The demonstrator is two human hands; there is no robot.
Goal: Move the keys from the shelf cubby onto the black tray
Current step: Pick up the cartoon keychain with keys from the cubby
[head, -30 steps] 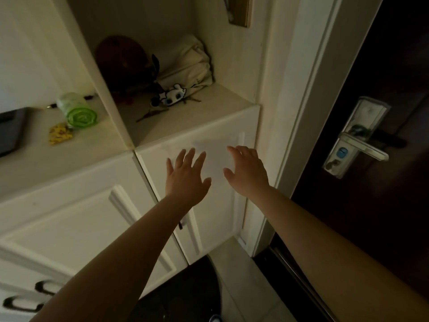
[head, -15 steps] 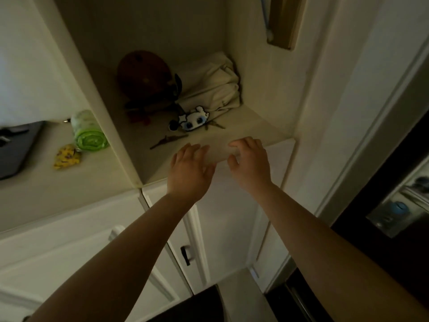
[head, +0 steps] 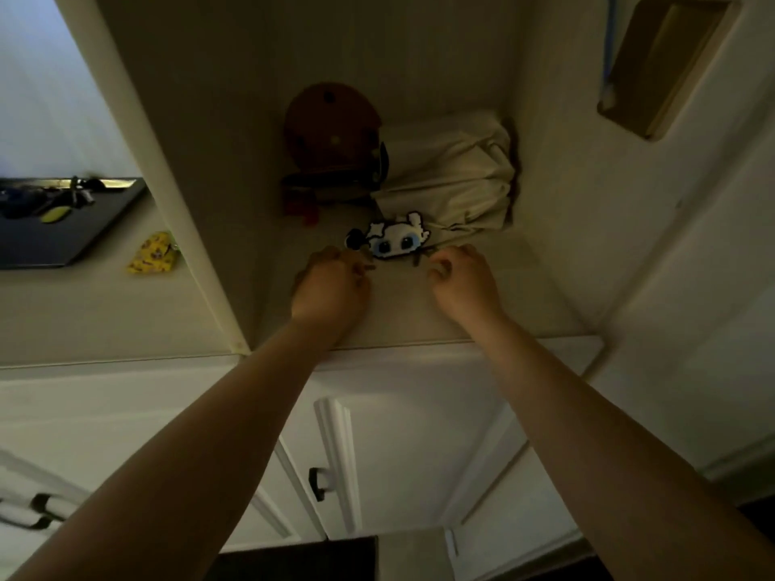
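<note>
Both bare forearms stretch forward and up into the shelf cubby [head: 419, 325], wrists just past its front edge and the hands low over its floor. The left hand [head: 331, 283] has its back turned up and its fingers curled down and inward; a small dark piece, likely a key, pokes out from under its fingertips on the right side, so it seems to be pinching that, though the light is too dim to be sure of the grip. The right hand [head: 463, 278] is also knuckles-up with the fingers bent under, its fingertips down at the cubby floor just beside another dark key end; I cannot tell whether it actually has hold of anything. The keys [head: 415, 260] lie on the cubby floor between the two hands, mostly in shadow, joined to a white cartoon charm [head: 398, 241] with blue eyes that rests just behind the fingertips. Behind the charm sit a reddish-brown helmet [head: 331, 132] on the left and a bunched cream cloth bag [head: 453, 174] on the right, touching each other. Beyond the cubby's left wall, on the open counter, the black tray [head: 63, 236] holds some small items, and a yellow pouch [head: 153, 253] lies near its right corner.
</note>
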